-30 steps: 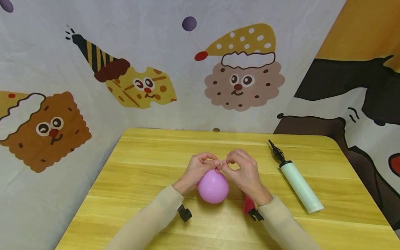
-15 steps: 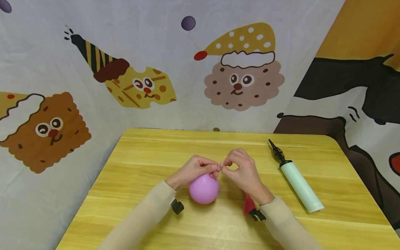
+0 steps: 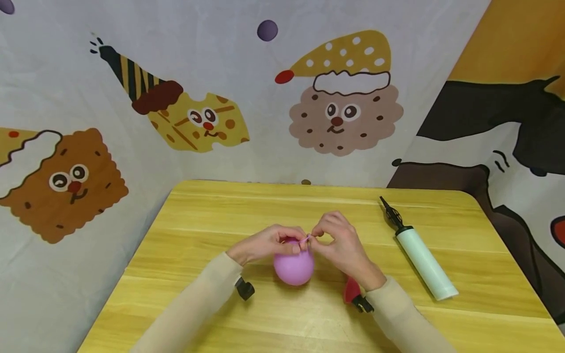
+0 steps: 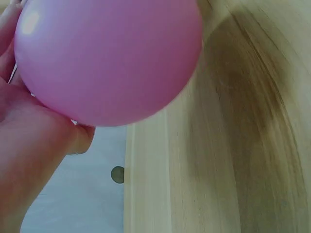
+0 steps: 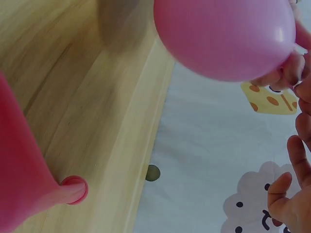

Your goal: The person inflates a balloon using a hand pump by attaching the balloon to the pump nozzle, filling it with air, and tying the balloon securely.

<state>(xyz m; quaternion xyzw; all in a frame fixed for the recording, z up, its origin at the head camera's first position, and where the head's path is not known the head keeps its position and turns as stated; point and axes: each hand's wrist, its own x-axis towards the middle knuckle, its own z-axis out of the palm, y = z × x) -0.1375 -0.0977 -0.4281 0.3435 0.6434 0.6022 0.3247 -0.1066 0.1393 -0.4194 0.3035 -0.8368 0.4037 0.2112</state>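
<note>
Head view: pink balloon (image 3: 294, 270), inflated, round, sits between the two hands over the middle of the table (image 3: 212, 211), neck side up toward the fingers. Can't tell if its underside touches the wood.

Left hand (image 3: 267, 242): fingers curled in, thumb and fingertips pinching at the neck (image 3: 304, 240), with the balloon's body just below. Right hand (image 3: 343, 245): thumb and index fingertip nearly together, pinching the stretched pink end of the neck. Right wrist view cuts the fingertips off at the edge, so exact finger order at the neck is unclear, and I can't tell whether a knot is there.

Handling, my read: next to no weight, soft, springy skin, drifts if let go. Smooth and shiny, so likely slick on dry fingers. Neck is thin, stretchy, apt to snap back. Best hold is a pad pinch right at the neck base, keeping air in; no nails, no hard squeeze on the body, pop risk.

Nearby: red balloon (image 5: 22, 179) beside the right wrist, rolled lip showing; pale green pump (image 3: 425, 264) with black nozzle (image 3: 390, 214), well apart to the right.
</note>
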